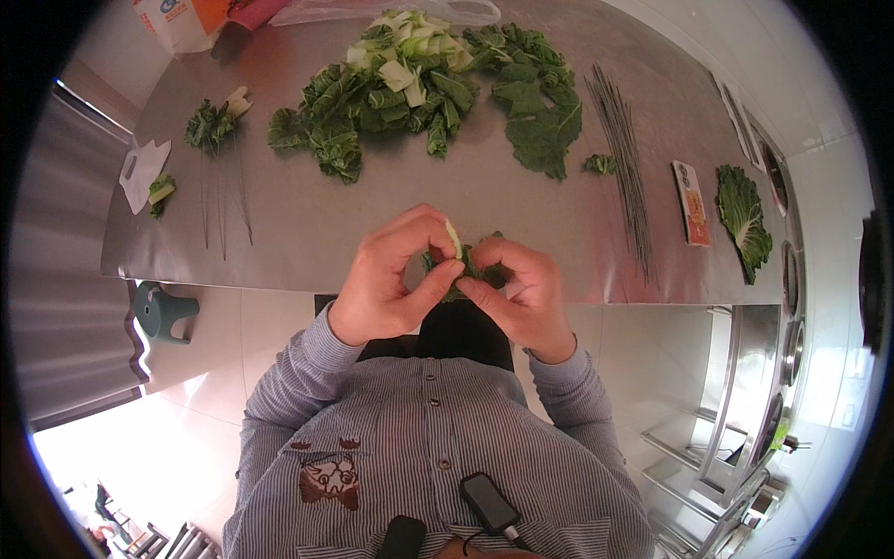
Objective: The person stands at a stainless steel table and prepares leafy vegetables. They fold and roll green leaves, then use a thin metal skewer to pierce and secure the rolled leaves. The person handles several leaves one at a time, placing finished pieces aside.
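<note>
Near the table's front edge, my left hand (401, 272) pinches a piece of leafy green (452, 239) with a pale stalk between thumb and fingers. My right hand (520, 286) grips the leafy part beside it, and the two thumbs nearly touch. Fingers hide much of the piece. Beyond my hands lies a large heap of torn green leaves (391, 105) with pale stalks on top. Thin wires (621, 168) lie in a bundle to the right, beside a small leaf piece (601, 164). At the left, several wires (221, 202) extend from leaf clusters (208, 126).
A metal table (300, 230) spans the view. On its right are a red and white packet (691, 202) and a large crinkled leaf (745, 220); on its left, a white plastic piece (144, 175) and a leaf scrap (160, 195). A green stool (164, 312) stands below left.
</note>
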{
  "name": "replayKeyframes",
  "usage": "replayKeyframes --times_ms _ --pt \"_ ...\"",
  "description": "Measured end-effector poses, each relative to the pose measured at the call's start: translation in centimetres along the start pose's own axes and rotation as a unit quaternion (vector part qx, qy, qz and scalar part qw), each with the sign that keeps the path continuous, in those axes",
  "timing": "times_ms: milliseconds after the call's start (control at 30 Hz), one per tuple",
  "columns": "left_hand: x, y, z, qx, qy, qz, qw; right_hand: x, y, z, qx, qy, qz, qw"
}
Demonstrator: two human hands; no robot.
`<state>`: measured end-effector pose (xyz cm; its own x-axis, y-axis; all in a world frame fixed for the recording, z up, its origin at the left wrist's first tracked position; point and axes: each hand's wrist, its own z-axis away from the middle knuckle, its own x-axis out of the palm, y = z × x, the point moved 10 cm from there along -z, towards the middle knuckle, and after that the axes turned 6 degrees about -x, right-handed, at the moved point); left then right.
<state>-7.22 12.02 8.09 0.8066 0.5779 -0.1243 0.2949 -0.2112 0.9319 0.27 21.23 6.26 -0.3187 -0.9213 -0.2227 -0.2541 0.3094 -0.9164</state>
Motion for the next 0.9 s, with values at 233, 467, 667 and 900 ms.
replayKeyframes --times_ms 233,467,667,900 --pt "-0.1 0.3 0.3 0.04 0.022 0.04 0.998 0.3 0.4 0.1 0.004 0.003 -0.015 1.0" --pt "0.2 0.9 -0.1 0.021 -0.002 0.059 0.998 0.3 0.7 0.4 0.014 0.007 -0.049 0.999" --pt "0.1 0.0 0.0 -0.009 -0.01 0.074 0.997 0.4 0.9 0.5 0.019 -0.002 -0.044 0.999" --pt "-0.6 0.0 0.4 0.004 0.002 0.087 0.996 0.9 0.2 0.2 0.01 0.004 -0.031 0.999"
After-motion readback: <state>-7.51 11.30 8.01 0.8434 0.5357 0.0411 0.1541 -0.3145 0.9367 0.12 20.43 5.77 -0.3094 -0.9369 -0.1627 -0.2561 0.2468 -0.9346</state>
